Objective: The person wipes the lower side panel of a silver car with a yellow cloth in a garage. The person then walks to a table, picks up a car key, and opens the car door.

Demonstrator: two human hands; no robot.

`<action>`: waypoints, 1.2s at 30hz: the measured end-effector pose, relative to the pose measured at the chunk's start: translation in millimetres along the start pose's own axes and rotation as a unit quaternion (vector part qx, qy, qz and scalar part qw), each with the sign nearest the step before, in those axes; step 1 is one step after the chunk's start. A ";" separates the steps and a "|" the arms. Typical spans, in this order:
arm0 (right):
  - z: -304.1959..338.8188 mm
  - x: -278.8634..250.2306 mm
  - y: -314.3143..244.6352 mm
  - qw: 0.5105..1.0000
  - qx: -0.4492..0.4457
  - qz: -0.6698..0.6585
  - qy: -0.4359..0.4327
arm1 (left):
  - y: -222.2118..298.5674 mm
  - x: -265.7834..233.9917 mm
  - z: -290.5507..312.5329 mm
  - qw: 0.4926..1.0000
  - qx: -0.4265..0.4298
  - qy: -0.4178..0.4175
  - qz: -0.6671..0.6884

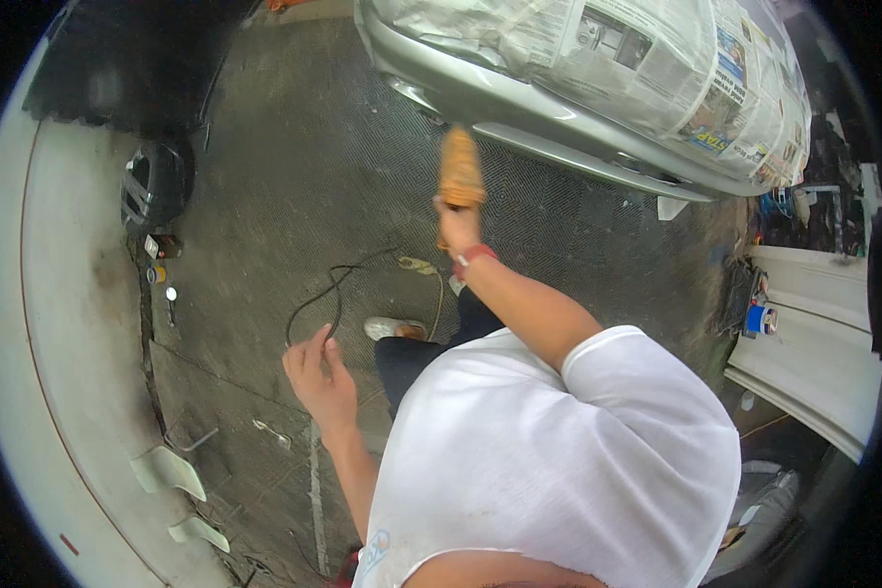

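The right hand [458,225] clamps the orange handheld tool [462,169], likely rigid, best held at its near end; whether the left hand [325,387] grips black cable [339,304] is unclear.

Open floor [294,176] is stretching between the wheel [174,186] and the silver bumper [549,113], leaving the left hand [320,380] a wide way forward. A dark cord [335,284] is looping across that way, near the hand. The bumper is blocking the right hand [458,230] ahead, the orange tool [461,169] taking up the space between. A shoe [392,327] is standing between both hands.
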State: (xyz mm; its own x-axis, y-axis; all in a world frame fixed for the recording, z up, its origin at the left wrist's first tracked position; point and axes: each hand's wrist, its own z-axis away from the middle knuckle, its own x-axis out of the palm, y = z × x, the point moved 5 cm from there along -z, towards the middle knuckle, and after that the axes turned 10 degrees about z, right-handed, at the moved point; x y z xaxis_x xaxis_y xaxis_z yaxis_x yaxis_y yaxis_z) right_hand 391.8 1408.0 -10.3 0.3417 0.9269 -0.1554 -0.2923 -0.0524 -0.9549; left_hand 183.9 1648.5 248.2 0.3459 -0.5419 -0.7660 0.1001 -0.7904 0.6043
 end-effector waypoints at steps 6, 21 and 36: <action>-22.6 130.3 -86.3 0.988 -0.025 -0.039 -0.148 | -101.5 -37.7 -51.3 0.999 0.004 -0.020 0.039; 31.2 -164.9 -102.6 0.851 -0.001 -0.121 0.511 | -269.3 -99.2 -145.7 0.975 0.056 -0.147 0.156; -75.6 232.5 -190.8 0.975 -0.109 0.011 0.193 | -340.5 -110.0 -270.2 0.981 0.053 -0.139 0.122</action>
State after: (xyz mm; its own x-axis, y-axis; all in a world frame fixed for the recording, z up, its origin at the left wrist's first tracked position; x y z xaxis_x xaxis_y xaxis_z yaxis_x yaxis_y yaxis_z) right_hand 594.5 1605.4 116.6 0.6603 0.7180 -0.2200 -0.1213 -0.1871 -0.9748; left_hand 363.8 2054.5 185.8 0.0787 -0.7640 -0.6404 -0.0573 -0.6448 0.7622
